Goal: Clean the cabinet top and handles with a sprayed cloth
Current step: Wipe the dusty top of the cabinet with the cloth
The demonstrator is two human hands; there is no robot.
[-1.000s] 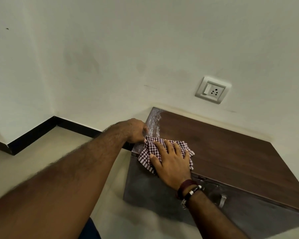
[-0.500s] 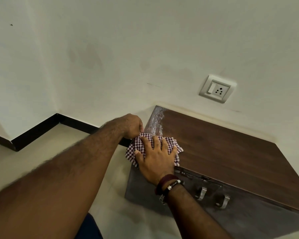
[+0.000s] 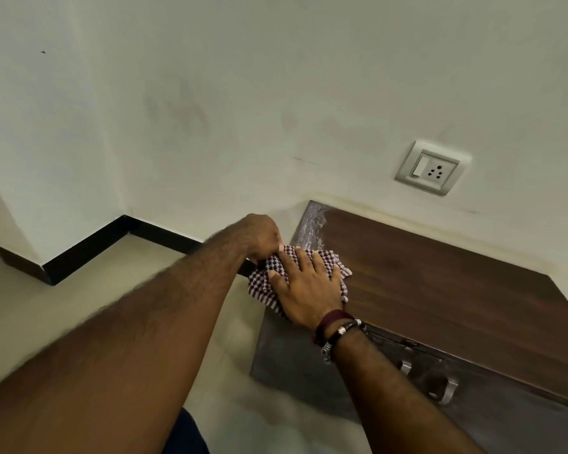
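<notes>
A dark wooden cabinet top [image 3: 440, 290] runs along the wall, with a whitish smear [image 3: 312, 224] at its far left corner. A red-and-white checked cloth [image 3: 263, 283] lies over the top's near left corner. My right hand [image 3: 309, 286] presses flat on the cloth, fingers spread. My left hand [image 3: 263, 237] is curled at the cabinet's left edge, pinching the cloth's upper corner. Two metal handles [image 3: 446, 389] show on the cabinet front below my right wrist, one partly hidden by my forearm.
A white switch and socket plate [image 3: 428, 167] sits on the wall above the cabinet. A black skirting [image 3: 89, 247] runs along the beige floor to the left. The wall closes off the cabinet's back edge.
My right hand and the cloth slid left, from on the top to its left front corner, with the cloth now hanging over the edge. My left hand stayed at the left edge.
</notes>
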